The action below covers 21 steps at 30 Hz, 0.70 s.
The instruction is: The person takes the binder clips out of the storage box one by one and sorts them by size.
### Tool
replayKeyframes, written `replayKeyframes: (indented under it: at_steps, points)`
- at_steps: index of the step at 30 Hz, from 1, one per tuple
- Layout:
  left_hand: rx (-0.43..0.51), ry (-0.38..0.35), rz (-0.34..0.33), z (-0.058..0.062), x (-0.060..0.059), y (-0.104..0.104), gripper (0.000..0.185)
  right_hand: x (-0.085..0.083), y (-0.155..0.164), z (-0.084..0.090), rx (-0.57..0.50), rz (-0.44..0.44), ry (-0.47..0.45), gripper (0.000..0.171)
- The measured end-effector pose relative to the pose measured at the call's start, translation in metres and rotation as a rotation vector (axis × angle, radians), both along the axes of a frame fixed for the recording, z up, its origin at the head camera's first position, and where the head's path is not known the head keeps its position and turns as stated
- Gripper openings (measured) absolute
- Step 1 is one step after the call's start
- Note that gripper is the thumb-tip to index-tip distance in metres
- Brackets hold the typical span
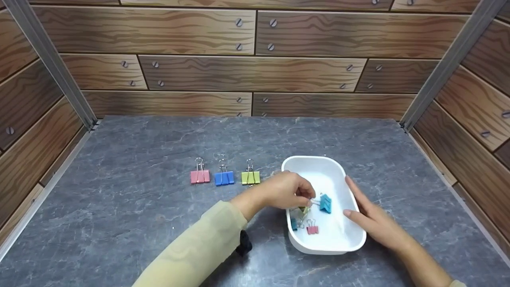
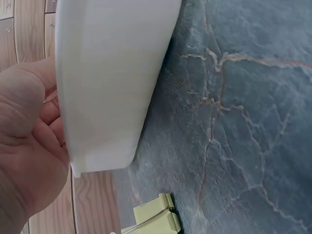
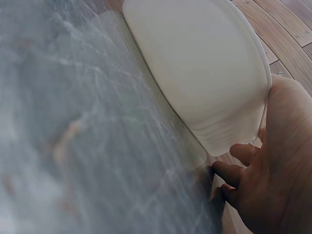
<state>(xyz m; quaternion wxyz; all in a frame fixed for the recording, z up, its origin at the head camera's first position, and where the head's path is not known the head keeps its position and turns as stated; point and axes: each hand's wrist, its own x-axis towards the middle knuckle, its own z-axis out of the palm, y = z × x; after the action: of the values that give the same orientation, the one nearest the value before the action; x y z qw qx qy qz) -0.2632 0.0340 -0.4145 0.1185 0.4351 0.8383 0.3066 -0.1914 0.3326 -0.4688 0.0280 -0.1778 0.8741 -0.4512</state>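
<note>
A white plastic tub (image 1: 324, 252) stands on the table, right of centre. My left hand (image 1: 285, 190) reaches over its left rim, and the fingertips pinch the wire handle of a teal binder clip (image 1: 326, 203). Beneath that hand lie a yellow-green clip (image 1: 304, 210), partly covered, a small pink clip (image 1: 312, 230) and another teal clip (image 1: 294, 224) by the tub wall. My right hand (image 1: 372, 221) grips the tub's right side, thumb over the rim and fingers along the outside. In the left wrist view the tub's wall (image 2: 107, 87) hides the fingertips.
Left of the tub, a pink binder clip (image 1: 200, 176), a blue one (image 1: 224, 178) and a yellow-green one (image 1: 250, 177) lie in a row, handles pointing away. Wood-patterned panels (image 1: 199, 73) enclose the grey marbled table (image 1: 131, 191) at the back and sides.
</note>
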Motion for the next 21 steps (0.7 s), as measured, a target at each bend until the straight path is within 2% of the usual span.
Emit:
replayKeyframes:
  at_steps: [11, 21]
  points:
    - [-0.197, 0.032, 0.0, 0.001, 0.0025, 0.0038, 0.025, 0.0, -0.0012, 0.0019, 0.034, -0.012, 0.022, 0.081]
    - [-0.249, 0.06, 0.01, 0.0005, 0.0038, 0.0073, 0.026, -0.0003, -0.0015, 0.0002, 0.013, -0.004, 0.023, 0.081]
